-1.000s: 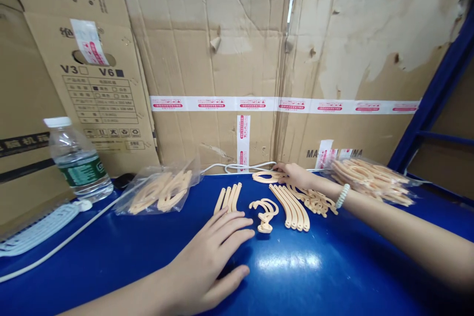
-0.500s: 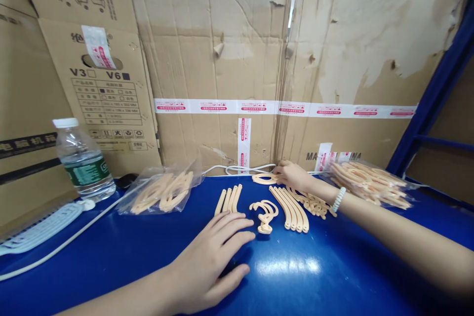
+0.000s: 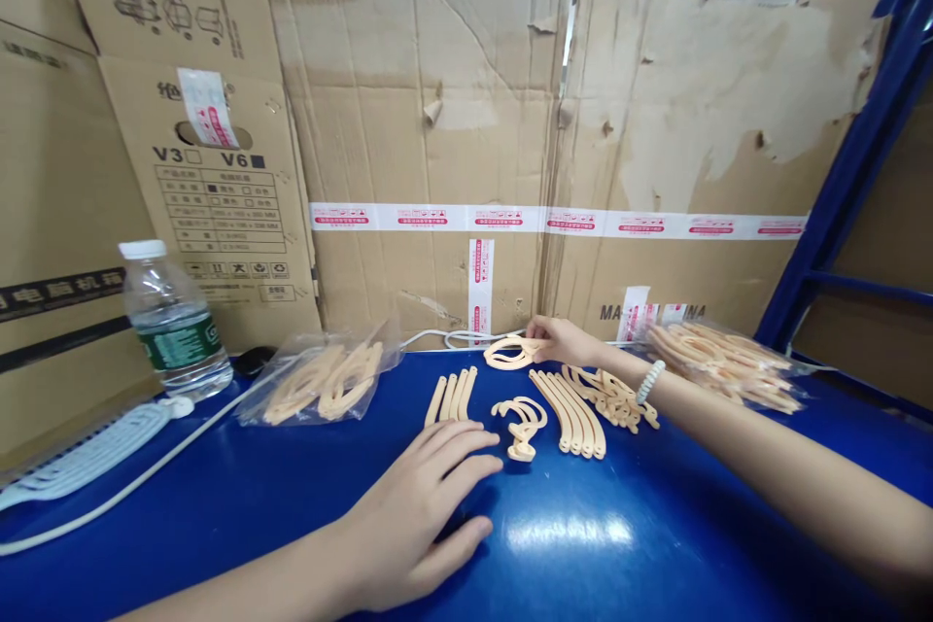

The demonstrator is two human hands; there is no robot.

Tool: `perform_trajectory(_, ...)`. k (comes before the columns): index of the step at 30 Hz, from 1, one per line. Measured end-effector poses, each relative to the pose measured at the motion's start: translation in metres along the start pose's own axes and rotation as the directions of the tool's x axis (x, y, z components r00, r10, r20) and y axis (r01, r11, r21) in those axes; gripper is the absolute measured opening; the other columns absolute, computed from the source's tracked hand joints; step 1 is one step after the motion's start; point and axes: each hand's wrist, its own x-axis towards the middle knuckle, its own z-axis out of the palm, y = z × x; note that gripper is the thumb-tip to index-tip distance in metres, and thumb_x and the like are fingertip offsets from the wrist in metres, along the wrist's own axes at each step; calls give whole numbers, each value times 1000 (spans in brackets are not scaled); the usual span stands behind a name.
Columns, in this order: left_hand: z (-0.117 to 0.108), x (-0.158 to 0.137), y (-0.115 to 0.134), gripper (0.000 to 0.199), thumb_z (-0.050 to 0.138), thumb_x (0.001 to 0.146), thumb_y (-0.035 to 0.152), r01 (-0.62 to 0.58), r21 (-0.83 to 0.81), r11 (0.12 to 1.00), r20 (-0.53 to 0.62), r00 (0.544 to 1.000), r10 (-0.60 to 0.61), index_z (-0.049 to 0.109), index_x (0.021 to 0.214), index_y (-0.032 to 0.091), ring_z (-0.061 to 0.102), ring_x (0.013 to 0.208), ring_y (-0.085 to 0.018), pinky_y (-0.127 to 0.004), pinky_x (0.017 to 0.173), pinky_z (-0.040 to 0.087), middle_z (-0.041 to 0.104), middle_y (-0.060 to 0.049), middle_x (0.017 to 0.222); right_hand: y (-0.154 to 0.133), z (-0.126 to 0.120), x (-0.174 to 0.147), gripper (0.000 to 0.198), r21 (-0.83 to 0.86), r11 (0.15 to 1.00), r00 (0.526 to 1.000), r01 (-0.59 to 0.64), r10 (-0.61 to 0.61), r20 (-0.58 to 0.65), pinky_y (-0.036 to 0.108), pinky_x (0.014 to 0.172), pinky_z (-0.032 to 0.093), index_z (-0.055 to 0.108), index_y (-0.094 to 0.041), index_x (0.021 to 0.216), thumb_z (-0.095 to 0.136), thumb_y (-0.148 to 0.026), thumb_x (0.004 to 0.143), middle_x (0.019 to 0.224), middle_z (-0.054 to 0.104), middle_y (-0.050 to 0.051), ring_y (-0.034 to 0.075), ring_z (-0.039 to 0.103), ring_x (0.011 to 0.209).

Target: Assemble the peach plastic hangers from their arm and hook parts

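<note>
My right hand (image 3: 565,342) reaches to the back of the blue table and pinches the right end of a beige oval ring (image 3: 490,355), which appears tilted up slightly. My left hand (image 3: 430,505) rests with fingers spread, holding nothing. Just beyond its fingertips lie several slim beige strips (image 3: 453,394) side by side. Between the hands sits a small group of beige hook-shaped pieces (image 3: 523,430). Several curved beige strips (image 3: 572,413) lie in a row to their right. A heap of looped beige pieces (image 3: 619,400) lies partly beneath my right forearm.
Clear bags of beige parts lie at the left (image 3: 328,384) and right (image 3: 721,364). A water bottle (image 3: 179,340), a pale blue hairbrush (image 3: 94,452) and a white cable (image 3: 138,481) occupy the left side. Cardboard sheets (image 3: 430,146) wall off the back.
My right hand has moved slightly left with the oval ring, which now looks more raised towards me. My left hand stays in place. The camera view has tilted up a little.
</note>
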Motion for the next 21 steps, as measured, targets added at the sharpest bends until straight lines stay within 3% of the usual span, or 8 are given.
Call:
perform_trajectory(6, 0, -1, -1, 41, 54, 89, 18, -9, -6, 1000, -50, 999, 9, 49, 130, 21, 44, 129, -28, -48, 111, 33, 53, -11, 138, -15, -16, -22, 21, 293, 955, 984, 46, 6, -176, 28, 60, 51, 58, -15, 98, 65, -32, 89, 80, 60, 0, 13, 58, 64)
perform_trajectory(9, -1, -1, -1, 38, 52, 90, 16, 6, -37, 999, -107, 994, -10, 49, 128, 21, 47, 126, -26, -46, 108, 36, 55, -11, 134, -37, -27, -53, 27, 411, 908, 972, 78, 22, -233, 24, 53, 45, 54, -17, 99, 64, -37, 85, 81, 59, 0, 10, 52, 57)
perform_trajectory(12, -3, 3, 4, 31, 49, 92, 19, 130, -177, 976, -236, 957, -171, 51, 123, 23, 54, 116, -24, -44, 101, 42, 59, -9, 125, -66, -35, -94, 31, 493, 866, 975, 86, 27, -219, 22, 48, 39, 53, -19, 105, 62, -42, 87, 77, 56, -1, 9, 49, 56)
perform_trajectory(14, -4, 7, 11, 27, 50, 93, 26, 268, -342, 901, -254, 896, -363, 52, 120, 23, 60, 96, -21, -39, 88, 49, 63, -7, 108, -84, -34, -121, 30, 618, 781, 982, 87, 36, -183, 19, 44, 32, 53, -20, 105, 63, -43, 88, 67, 48, -5, 8, 42, 51)
perform_trajectory(17, -3, 12, 24, 34, 55, 90, 37, 403, -576, 711, -130, 814, -566, 54, 121, 23, 57, 70, -17, -31, 68, 50, 63, -2, 85, -106, -21, -152, 26, 718, 693, 994, 63, 20, -107, 18, 42, 28, 54, -22, 105, 64, -41, 90, 68, 46, -6, 6, 37, 50)
perform_trajectory(21, 1, 14, 38, 42, 66, 81, 41, 445, -727, 523, 15, 772, -636, 60, 119, 24, 53, 57, -9, -23, 55, 46, 66, -4, 101, -120, 6, -170, 21, 739, 671, 993, 53, 42, -109, 18, 52, 40, 58, -25, 106, 65, -37, 90, 85, 58, -1, 9, 49, 64)
